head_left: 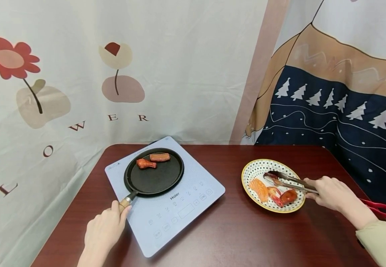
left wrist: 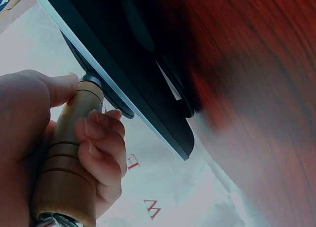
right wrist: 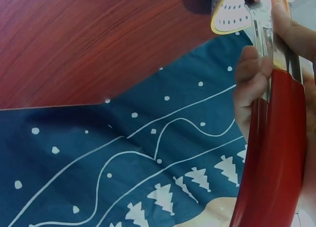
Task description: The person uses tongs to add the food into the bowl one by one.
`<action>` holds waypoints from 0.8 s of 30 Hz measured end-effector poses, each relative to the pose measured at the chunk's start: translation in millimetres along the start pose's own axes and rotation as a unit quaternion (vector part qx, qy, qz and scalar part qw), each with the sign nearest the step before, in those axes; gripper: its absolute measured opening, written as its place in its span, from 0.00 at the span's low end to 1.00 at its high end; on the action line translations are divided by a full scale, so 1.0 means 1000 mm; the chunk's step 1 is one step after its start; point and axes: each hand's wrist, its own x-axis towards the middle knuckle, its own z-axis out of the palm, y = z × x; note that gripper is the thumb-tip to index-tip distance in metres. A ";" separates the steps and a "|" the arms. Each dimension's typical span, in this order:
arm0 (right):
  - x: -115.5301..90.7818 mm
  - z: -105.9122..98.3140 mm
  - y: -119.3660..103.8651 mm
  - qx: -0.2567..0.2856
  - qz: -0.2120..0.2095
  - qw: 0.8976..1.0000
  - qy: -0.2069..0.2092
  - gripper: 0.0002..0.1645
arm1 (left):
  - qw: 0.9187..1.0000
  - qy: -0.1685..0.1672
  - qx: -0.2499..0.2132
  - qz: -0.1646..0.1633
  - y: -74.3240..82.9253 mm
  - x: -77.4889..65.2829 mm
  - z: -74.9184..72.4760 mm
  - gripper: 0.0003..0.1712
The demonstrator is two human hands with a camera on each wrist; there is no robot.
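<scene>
My left hand grips the wooden handle of a round black frying pan, its thumb lying along the wood. In the pan are a chicken drumstick and a sausage. Over on the right, my right hand holds metal tongs with red handles. The tong tips are at a dark brown food piece on a dotted, yellow-rimmed plate; whether they clamp it is unclear. A salmon slice, a shrimp and a glazed brown piece share the plate.
Beneath the pan is a pale induction cooktop, set at an angle on the dark red wooden table. A printed curtain hangs behind the table's back edge and down both sides.
</scene>
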 end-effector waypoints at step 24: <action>0.003 -0.012 0.000 0.009 0.006 1.000 0.020 0.29 | 1.000 0.005 -0.004 0.002 -0.001 -0.001 0.001 0.23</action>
